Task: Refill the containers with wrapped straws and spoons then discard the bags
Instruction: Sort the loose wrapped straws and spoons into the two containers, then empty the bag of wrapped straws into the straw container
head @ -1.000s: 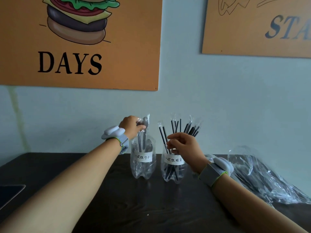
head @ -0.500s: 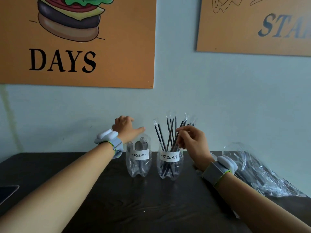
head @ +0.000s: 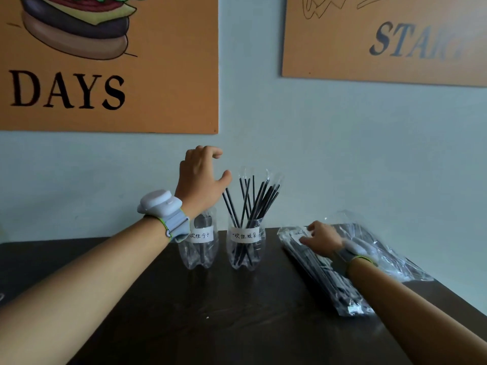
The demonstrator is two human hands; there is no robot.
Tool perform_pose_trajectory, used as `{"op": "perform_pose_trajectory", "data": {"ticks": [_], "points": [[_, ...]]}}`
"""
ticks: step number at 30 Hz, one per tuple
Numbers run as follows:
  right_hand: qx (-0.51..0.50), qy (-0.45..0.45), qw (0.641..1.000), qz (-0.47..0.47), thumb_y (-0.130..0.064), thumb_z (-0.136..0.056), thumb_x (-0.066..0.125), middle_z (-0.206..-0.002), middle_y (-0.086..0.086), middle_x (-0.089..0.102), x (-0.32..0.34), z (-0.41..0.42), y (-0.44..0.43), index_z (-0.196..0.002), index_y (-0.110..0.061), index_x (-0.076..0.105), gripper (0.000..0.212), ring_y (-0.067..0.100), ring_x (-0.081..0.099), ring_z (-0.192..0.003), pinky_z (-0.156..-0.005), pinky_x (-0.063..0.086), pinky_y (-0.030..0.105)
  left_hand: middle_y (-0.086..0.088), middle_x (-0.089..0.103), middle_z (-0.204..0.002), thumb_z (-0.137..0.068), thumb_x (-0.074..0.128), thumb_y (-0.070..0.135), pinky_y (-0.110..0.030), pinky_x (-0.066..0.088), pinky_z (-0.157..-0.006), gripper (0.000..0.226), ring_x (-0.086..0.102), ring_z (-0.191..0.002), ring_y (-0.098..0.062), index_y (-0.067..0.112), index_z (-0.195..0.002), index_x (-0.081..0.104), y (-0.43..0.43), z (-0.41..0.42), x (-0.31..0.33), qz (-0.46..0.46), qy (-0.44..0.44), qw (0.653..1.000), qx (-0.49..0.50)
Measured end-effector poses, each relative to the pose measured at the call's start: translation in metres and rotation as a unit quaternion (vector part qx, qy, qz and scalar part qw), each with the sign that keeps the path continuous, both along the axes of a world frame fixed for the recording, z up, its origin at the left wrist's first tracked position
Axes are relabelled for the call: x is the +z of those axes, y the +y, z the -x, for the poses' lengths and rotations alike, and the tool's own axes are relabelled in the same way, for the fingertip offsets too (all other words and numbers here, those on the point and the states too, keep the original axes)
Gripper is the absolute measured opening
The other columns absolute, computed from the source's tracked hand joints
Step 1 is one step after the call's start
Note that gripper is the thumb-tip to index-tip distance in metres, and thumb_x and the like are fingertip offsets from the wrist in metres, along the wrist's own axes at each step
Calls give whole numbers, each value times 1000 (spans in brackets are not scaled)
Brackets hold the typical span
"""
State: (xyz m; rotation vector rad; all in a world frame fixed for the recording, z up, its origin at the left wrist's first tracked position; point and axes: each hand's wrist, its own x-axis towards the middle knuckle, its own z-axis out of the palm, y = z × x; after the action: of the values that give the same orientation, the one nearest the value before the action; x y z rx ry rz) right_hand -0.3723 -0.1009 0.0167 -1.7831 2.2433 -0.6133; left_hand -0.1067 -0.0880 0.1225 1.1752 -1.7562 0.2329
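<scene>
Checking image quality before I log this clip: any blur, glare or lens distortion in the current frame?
Head view: soft, even light, no hard shadows. The right hand is slightly motion-blurred on the plastic bag, whose film shows pale glare. Wide-angle bending tilts the STA poster edges. The straws and left hand look sharp.

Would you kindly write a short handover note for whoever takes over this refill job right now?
Left hand: open, empty, raised above the spoon container.
Right hand: resting on the bag of straws, nothing gripped yet.
Straw container: beside the spoon container, holds a loose bunch of wrapped straws.
Spoon container: a few wrapped spoons, hard to count.
A second clear bag lies behind the right wrist; contents unclear.
Done: both containers partly stocked.
Left: add straws from the bag, top up spoons, discard both bags.
</scene>
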Motion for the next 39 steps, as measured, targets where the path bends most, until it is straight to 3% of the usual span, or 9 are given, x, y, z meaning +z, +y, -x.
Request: {"op": "perform_pose_trajectory", "data": {"ticks": [4,9,12,19,23,26,29,35,39], "points": [[-6,157,974,-162,-56,-70,65,-147,15,37,-33,15,-6,-137,-11,36,85,37,36,-135,-109,36,52,-9,55,-122,-84,61,21,-35,31,-95,40,45,-119,-28,6,-120,52,9,13,-3,0,-36,999,-10],[-96,109,975,-167,-74,-46,63,-142,5,42,-70,31,-6,-140,-28,22,112,34,49,-125,-83,44,45,-10,55,-121,-84,60,19,-34,32,-95,37,47,-117,-27,7,-119,53,17,14,-8,-3,-54,998,-23],[-105,39,983,-145,-57,-58,69,-147,17,34,-80,35,-14,-149,-22,-3,121,38,43,-129,-101,43,53,-9,55,-120,-84,60,17,-35,35,-98,36,50,-116,-25,8,-118,54,21,14,-12,-23,-62,997,-37],[-92,-77,992,-28,-18,-66,72,-99,12,59,-25,26,5,-117,-3,46,59,28,59,-89,-71,48,30,-4,55,-120,-86,58,19,-34,38,-99,31,51,-115,-20,12,-116,56,26,23,-16,-58,-97,991,-77],[-71,-177,979,69,-20,-66,74,-95,13,60,19,24,24,-104,-5,52,46,28,56,-81,-60,43,27,-4,56,-119,-86,59,18,-33,39,-100,30,52,-113,-18,11,-116,56,31,30,-12,-52,-84,989,-106],[-24,-254,955,153,-20,-65,75,-94,12,63,47,15,39,-102,-8,52,45,29,62,-84,-71,54,37,-5,56,-119,-86,59,16,-26,41,-96,32,54,-111,-16,10,-117,54,35,34,-7,-69,-44,988,-131],[47,-314,918,237,-18,-66,75,-85,2,64,70,1,56,-99,-16,51,41,11,62,-69,-54,49,22,-6,57,-122,-85,62,18,-29,45,-96,37,56,-109,-14,9,-119,50,38,38,-2,-122,46,979,-159],[245,-332,869,273,3,-72,70,-88,-5,69,86,-42,88,-100,-33,52,49,0,69,-69,-59,56,15,3,51,-131,-71,69,56,-40,42,-107,88,53,-113,-13,18,-140,29,45,38,17,-314,270,871,-265],[292,-287,880,242,2,-71,72,-96,-4,68,73,-65,91,-110,-29,49,56,2,68,-80,-76,57,19,-1,67,-92,-60,76,53,-34,56,-80,66,66,-90,-18,12,-109,57,49,26,26,-355,366,767,-389]]}}
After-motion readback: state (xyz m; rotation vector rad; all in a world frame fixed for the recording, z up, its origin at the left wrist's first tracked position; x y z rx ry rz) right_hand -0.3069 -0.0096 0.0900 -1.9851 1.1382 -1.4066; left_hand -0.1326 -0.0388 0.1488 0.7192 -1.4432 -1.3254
